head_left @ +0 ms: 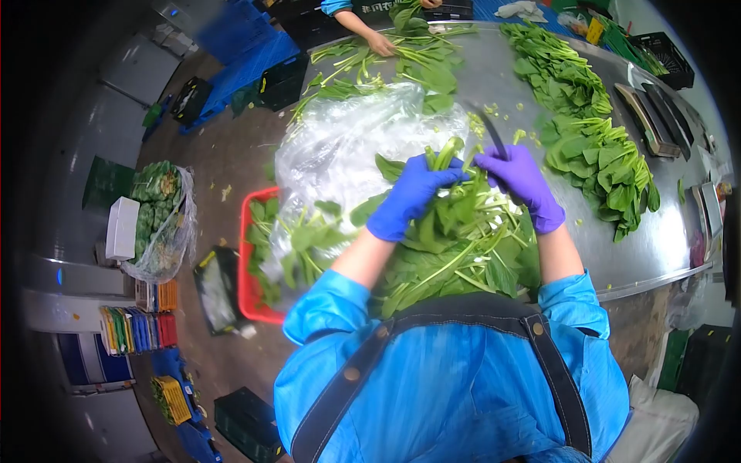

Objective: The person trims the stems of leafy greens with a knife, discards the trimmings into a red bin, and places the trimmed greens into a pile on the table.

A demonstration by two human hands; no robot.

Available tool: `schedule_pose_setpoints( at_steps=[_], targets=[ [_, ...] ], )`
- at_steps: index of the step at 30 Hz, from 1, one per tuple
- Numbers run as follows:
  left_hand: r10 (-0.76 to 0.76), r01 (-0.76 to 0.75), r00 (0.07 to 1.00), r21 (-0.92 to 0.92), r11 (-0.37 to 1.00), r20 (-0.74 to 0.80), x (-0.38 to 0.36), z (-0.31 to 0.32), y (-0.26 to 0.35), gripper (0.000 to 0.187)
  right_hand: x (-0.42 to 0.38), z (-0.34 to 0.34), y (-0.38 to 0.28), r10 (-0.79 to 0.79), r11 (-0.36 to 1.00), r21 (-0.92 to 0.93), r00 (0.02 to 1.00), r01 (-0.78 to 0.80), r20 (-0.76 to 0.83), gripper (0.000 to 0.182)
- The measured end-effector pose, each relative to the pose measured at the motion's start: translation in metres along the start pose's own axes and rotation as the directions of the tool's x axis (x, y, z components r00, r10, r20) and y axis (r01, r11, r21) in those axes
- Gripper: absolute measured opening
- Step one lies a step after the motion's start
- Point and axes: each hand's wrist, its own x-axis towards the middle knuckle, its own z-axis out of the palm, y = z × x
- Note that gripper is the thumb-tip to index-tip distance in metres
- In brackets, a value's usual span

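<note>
My left hand [411,194], in a blue glove, is closed round a small bunch of leafy greens [446,153], stem ends pointing away from me. In a purple glove, my right hand [528,184] grips a knife [489,130] whose dark, slightly blurred blade points up and away. The two hands are close together, with the thumbs near the bunch. Beneath them lies a heap of loose leafy greens [494,258] with long stems. A crumpled clear plastic bag [340,143] spreads to the left of my hands.
Neat rows of greens [598,158] lie along the right of the metal table [656,231]. A red crate [248,262] with greens stands at left. Across the table, a co-worker's hand [380,43] touches more greens. Bagged greens [158,208] and crates sit on the floor.
</note>
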Motion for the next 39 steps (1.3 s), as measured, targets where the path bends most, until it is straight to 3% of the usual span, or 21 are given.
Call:
schedule_pose_setpoints(
  at_steps=[1, 2, 3, 5, 7, 8, 9, 11, 13, 14, 15, 17, 20, 25, 28, 29, 31, 32, 35, 37, 39],
  targets=[
    [-0.002, 0.002, 1.0, 0.001, 1.0, 0.003, -0.002, -0.004, 0.002, 0.026, -0.001, -0.003, 0.002, 0.017, 0.995, -0.102, 1.0, -0.016, 0.011, 0.028],
    [-0.034, 0.031, 0.999, 0.168, 0.985, 0.017, -0.005, -0.01, 0.006, 0.024, 0.003, -0.003, 0.011, -0.051, 0.959, -0.281, 0.999, 0.048, -0.001, 0.028],
    [-0.068, 0.056, 0.997, 0.331, 0.942, 0.024, -0.009, -0.016, 0.01, 0.023, 0.008, -0.004, 0.025, -0.049, 0.959, -0.28, 0.999, 0.046, -0.004, 0.028],
    [-0.087, 0.048, 0.994, 0.437, 0.898, 0.07, -0.008, -0.035, 0.002, 0.022, 0.017, -0.009, 0.049, -0.397, 0.546, -0.829, 0.909, 0.124, -0.126, 0.027],
    [0.02, 0.008, 0.999, 0.683, 0.73, -0.033, -0.007, -0.046, -0.002, 0.025, 0.016, -0.012, 0.044, -0.35, 0.624, -0.773, 0.925, 0.113, -0.148, 0.028],
    [0.056, -0.001, 0.997, 0.725, 0.688, -0.052, -0.008, -0.052, -0.004, 0.026, 0.014, -0.011, 0.039, -0.163, 0.861, -0.504, 0.975, 0.066, -0.152, 0.029],
    [0.053, 0.005, 0.997, 0.726, 0.688, -0.057, -0.012, -0.044, 0.007, 0.026, 0.01, -0.009, 0.032, 0.022, 0.983, -0.179, 0.996, -0.037, -0.088, 0.03],
    [-0.068, 0.076, 0.997, 0.385, 0.92, -0.034, -0.014, -0.028, 0.016, 0.027, 0.005, 0.003, 0.011, 0.049, 0.996, -0.072, 0.998, -0.052, -0.034, 0.028],
    [-0.042, 0.024, 0.998, 0.31, 0.95, 0.054, -0.003, -0.017, 0.004, 0.035, 0.007, 0.012, 0.001, 0.007, 0.991, 0.134, 0.999, -0.013, 0.049, 0.025],
    [-0.094, 0.086, 0.984, 0.064, 0.994, 0.149, 0.003, -0.01, -0.007, 0.036, 0.013, 0.012, 0.003, 0.023, 0.987, 0.152, 0.989, -0.045, 0.145, 0.03],
    [-0.12, 0.168, 0.96, -0.178, 0.97, 0.253, 0.009, -0.008, -0.016, 0.037, 0.014, 0.015, 0.004, 0.022, 0.987, 0.152, 0.99, -0.044, 0.143, 0.03],
    [-0.122, 0.185, 0.957, -0.232, 0.955, 0.261, 0.02, -0.015, -0.028, 0.038, 0.014, 0.019, 0.002, -0.081, 0.945, 0.32, 0.996, 0.069, 0.026, 0.034],
    [-0.133, 0.181, 0.983, -0.569, 0.802, 0.126, 0.027, -0.027, -0.026, 0.039, 0.011, 0.0, 0.01, -0.096, 0.955, 0.277, 0.994, 0.107, -0.053, 0.039],
    [-0.181, 0.173, 0.982, -0.635, 0.753, 0.053, 0.032, -0.036, -0.033, 0.042, 0.004, -0.004, 0.028, -0.025, 0.983, 0.176, 0.993, 0.044, -0.112, 0.04],
    [-0.229, 0.149, 0.973, -0.657, 0.739, -0.036, 0.04, -0.022, -0.04, 0.026, -0.006, 0.018, 0.033, -0.086, 0.995, 0.053, 0.996, 0.087, -0.016, 0.056],
    [-0.23, 0.114, 0.967, -0.628, 0.77, -0.107, 0.043, -0.016, -0.044, 0.031, -0.006, 0.028, 0.045, -0.054, 0.999, 0.004, 0.999, 0.054, 0.007, 0.063],
    [-0.282, 0.12, 0.953, -0.718, 0.685, -0.109, 0.042, 0.006, -0.038, 0.031, 0.003, 0.053, 0.079, -0.324, 0.945, -0.09, 0.934, 0.314, -0.152, 0.071],
    [-0.282, 0.149, 0.957, -0.711, 0.687, -0.072, 0.046, 0.014, -0.043, 0.031, 0.004, 0.051, 0.093, -0.322, 0.946, -0.104, 0.928, 0.308, -0.189, 0.071],
    [-0.182, 0.013, 0.964, -0.653, 0.758, -0.192, 0.063, 0.012, -0.076, 0.032, 0.004, 0.029, 0.101, -0.29, 0.957, -0.02, 0.943, 0.291, -0.165, 0.064],
    [-0.171, 0.183, 0.982, -0.632, 0.753, 0.08, 0.071, 0.001, -0.095, 0.035, -0.01, -0.005, 0.081, 0.04, 0.911, 0.41, 0.999, -0.036, -0.001, 0.058],
    [-0.211, 0.246, 0.969, -0.379, 0.892, 0.132, 0.064, 0.01, -0.098, 0.058, -0.006, -0.038, 0.089, 0.064, 0.83, 0.557, 0.993, 0.004, -0.103, 0.053]
  ],
)
